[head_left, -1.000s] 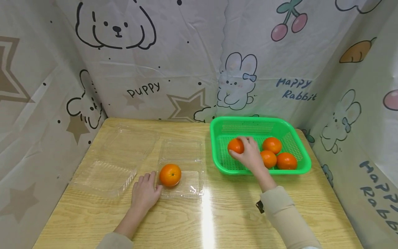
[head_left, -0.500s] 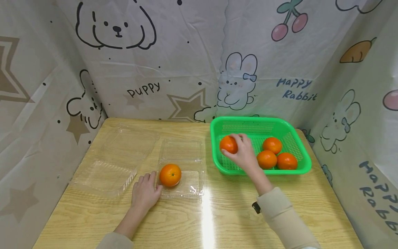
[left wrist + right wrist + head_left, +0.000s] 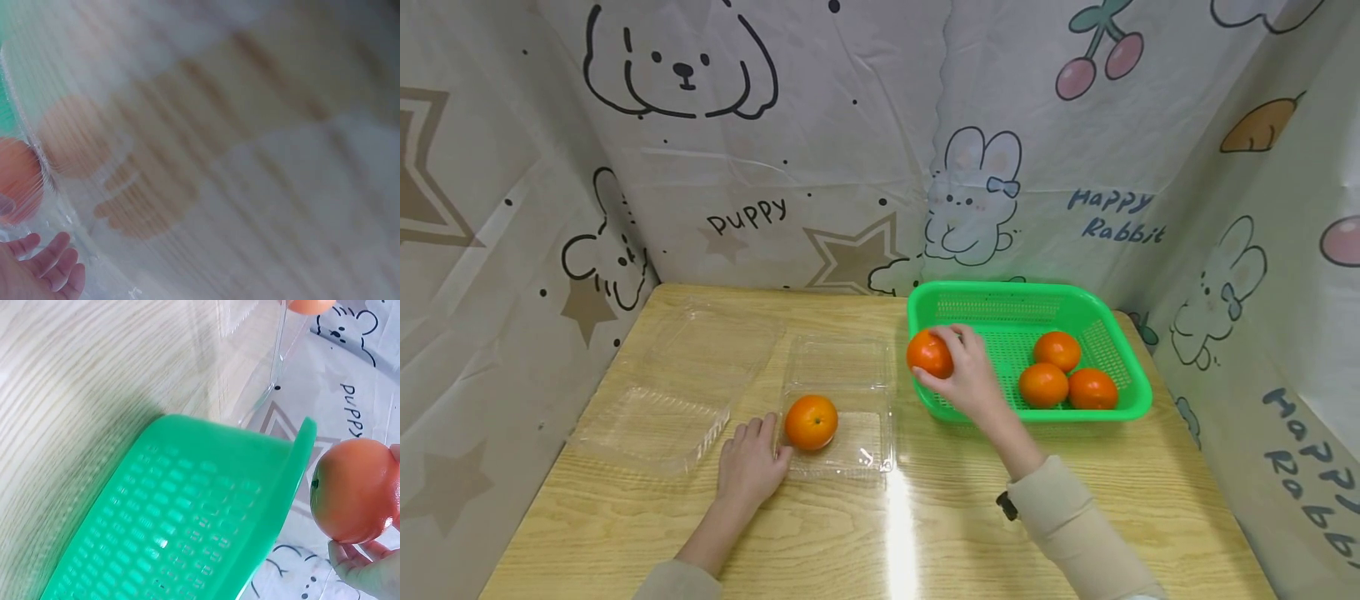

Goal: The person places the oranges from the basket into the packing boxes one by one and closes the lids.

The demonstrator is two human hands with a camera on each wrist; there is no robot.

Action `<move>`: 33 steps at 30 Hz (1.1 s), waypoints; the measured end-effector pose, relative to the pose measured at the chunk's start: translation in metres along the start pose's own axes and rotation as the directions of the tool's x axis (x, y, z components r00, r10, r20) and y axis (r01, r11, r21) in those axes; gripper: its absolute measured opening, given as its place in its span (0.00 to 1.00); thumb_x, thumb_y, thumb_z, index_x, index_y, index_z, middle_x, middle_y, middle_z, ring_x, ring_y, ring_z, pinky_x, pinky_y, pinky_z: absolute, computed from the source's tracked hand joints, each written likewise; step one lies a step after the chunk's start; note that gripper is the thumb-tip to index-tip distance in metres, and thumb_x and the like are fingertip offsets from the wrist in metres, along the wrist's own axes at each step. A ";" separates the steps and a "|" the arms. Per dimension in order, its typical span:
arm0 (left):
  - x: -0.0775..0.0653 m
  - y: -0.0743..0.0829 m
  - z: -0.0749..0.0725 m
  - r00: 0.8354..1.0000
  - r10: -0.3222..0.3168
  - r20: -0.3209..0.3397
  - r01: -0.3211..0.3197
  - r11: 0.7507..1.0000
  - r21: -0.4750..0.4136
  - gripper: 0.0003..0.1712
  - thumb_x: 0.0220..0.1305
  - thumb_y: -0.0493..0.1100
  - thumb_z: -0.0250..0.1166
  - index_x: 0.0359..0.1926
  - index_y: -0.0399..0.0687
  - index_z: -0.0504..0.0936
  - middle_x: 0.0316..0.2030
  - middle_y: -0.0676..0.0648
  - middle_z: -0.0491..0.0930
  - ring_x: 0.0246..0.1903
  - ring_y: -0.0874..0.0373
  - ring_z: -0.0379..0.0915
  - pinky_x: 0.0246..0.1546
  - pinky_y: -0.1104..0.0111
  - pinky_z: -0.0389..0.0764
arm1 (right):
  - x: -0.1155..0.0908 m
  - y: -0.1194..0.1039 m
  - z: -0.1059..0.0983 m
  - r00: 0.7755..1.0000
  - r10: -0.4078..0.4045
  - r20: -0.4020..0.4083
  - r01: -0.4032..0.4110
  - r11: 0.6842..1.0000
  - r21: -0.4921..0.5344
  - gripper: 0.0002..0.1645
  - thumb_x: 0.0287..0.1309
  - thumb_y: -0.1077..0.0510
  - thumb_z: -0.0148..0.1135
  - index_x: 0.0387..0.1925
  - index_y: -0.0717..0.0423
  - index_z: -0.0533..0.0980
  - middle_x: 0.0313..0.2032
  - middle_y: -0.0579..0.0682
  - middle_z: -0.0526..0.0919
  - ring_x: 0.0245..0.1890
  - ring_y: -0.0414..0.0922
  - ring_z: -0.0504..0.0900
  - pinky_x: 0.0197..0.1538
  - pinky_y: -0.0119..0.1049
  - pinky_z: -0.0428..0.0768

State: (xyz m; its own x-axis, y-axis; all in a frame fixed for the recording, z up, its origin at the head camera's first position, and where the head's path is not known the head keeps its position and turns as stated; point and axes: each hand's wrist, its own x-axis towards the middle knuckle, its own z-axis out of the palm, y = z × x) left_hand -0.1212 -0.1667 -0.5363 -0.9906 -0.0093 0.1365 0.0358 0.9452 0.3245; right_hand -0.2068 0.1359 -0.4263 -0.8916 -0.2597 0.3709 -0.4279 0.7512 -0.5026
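Observation:
In the head view my right hand [image 3: 967, 377] grips an orange [image 3: 928, 354] between thumb and fingers, over the left rim of the green plastic basket [image 3: 1030, 414]. The right wrist view shows that orange [image 3: 355, 490] raised past the basket's rim, its stem end facing the basket. Several fingertips lie beneath it. My left hand [image 3: 749, 463] rests on the table with its fingers extended along the left edge of a small clear plastic box [image 3: 857, 433], thumb at its front corner. Another orange [image 3: 811, 422] sits in the left part of that box's near half.
Three oranges [image 3: 1043, 385] lie grouped in the right part of the basket. A larger clear plastic clamshell [image 3: 655, 425] lies unfolded at the left of the wooden table [image 3: 820, 533]. Printed fabric [image 3: 745, 167] walls in the back and both sides.
My right hand has carried its orange leftward from inside the basket to the left rim. My left hand and the orange in the clear box have stayed put.

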 end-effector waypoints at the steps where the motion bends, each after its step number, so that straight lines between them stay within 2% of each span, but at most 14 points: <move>1: 0.000 0.000 0.000 1.000 0.000 0.000 0.000 1.000 0.000 0.31 0.52 0.50 0.55 0.55 0.38 0.69 0.45 0.37 0.74 0.43 0.41 0.67 0.37 0.51 0.70 | 0.000 -0.001 0.001 1.000 -0.011 -0.002 0.011 1.000 -0.003 0.32 0.44 0.48 0.69 0.51 0.53 0.70 0.52 0.58 0.67 0.49 0.56 0.69 0.39 0.50 0.78; 12: 0.000 0.000 -0.001 1.000 0.001 0.001 -0.001 1.000 -0.004 0.31 0.52 0.50 0.56 0.55 0.38 0.69 0.45 0.37 0.74 0.42 0.42 0.67 0.37 0.51 0.71 | -0.005 -0.017 0.016 0.992 -0.128 0.001 0.128 0.992 0.023 0.32 0.42 0.49 0.70 0.50 0.54 0.71 0.50 0.57 0.68 0.50 0.55 0.69 0.41 0.48 0.79; 33: 0.000 0.000 -0.002 1.000 0.010 -0.010 -0.010 1.000 -0.006 0.30 0.52 0.50 0.56 0.54 0.38 0.69 0.42 0.38 0.74 0.40 0.43 0.68 0.34 0.53 0.71 | -0.020 -0.035 0.050 0.970 -0.228 0.079 0.223 0.973 0.065 0.33 0.41 0.48 0.70 0.51 0.52 0.71 0.49 0.56 0.69 0.48 0.52 0.71 0.42 0.44 0.79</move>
State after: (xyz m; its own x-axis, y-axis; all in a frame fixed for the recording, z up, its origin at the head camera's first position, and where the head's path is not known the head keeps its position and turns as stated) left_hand -0.1212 -0.1671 -0.5347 -0.9889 -0.0028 0.1488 0.0468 0.9433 0.3286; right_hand -0.1812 0.0847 -0.4549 -0.7795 -0.4713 0.4127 -0.6248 0.6331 -0.4571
